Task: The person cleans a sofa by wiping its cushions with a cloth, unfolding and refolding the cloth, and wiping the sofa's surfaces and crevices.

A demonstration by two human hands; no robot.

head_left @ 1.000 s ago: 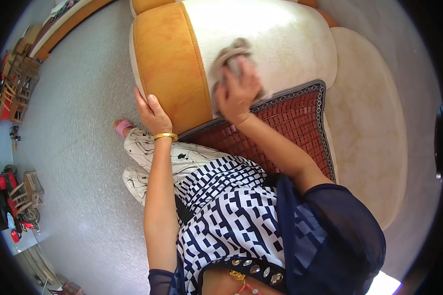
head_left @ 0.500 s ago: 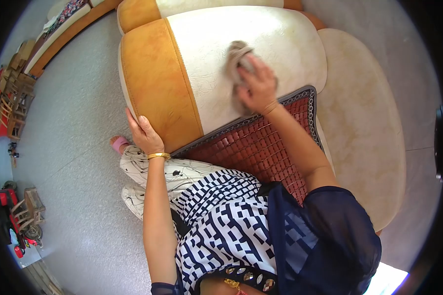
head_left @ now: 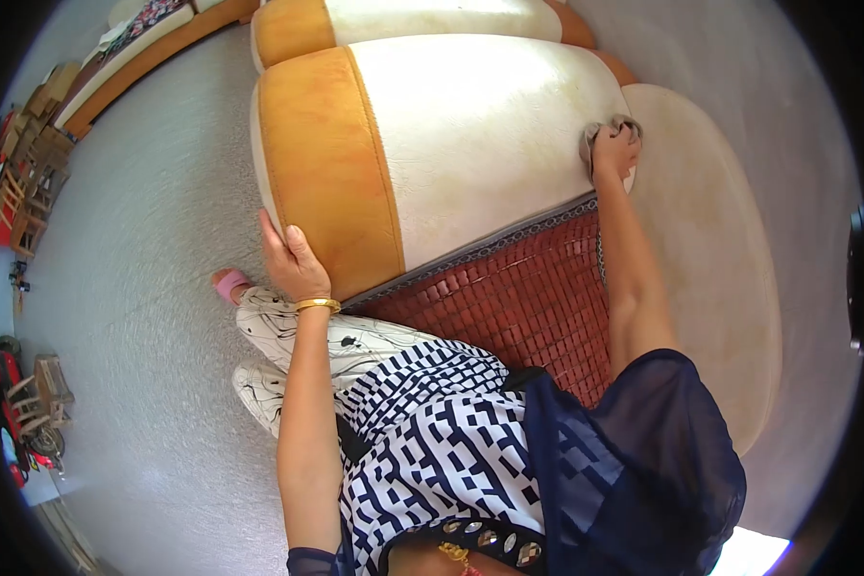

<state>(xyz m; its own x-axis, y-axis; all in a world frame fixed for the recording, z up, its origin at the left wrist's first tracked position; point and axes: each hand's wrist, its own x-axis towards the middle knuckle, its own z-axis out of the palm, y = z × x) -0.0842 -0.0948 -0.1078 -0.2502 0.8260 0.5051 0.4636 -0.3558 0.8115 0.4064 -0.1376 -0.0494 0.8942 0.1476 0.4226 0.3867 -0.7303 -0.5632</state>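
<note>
Bunched under the fingers of my right hand (head_left: pixel 616 154) is a grey-brown cloth (head_left: pixel 590 144), at the right end of the cream seat cushion (head_left: pixel 480 125), near the backrest (head_left: pixel 706 240). My left hand (head_left: pixel 295 261) rests on the front edge of the orange band (head_left: pixel 326 163) of the same cushion, its thumb apart from the fingers and nothing held in it. A reddish-brown tile mat (head_left: pixel 509 288) with a dark patterned border lies on the seat beside the cream part, partly hidden by my right arm.
Another cream and orange seat section (head_left: pixel 432 17) adjoins at the top. Wooden stools (head_left: pixel 34 182) stand at the far left, with a chair (head_left: pixel 48 394) and red items below them. A long wooden-edged seat (head_left: pixel 154 53) is at the upper left. Grey floor (head_left: pixel 163 288) lies left of the sofa.
My right hand has moved right with the cloth, from the middle of the cream surface to its end by the backrest. My left hand stays on the cushion's front edge.
</note>
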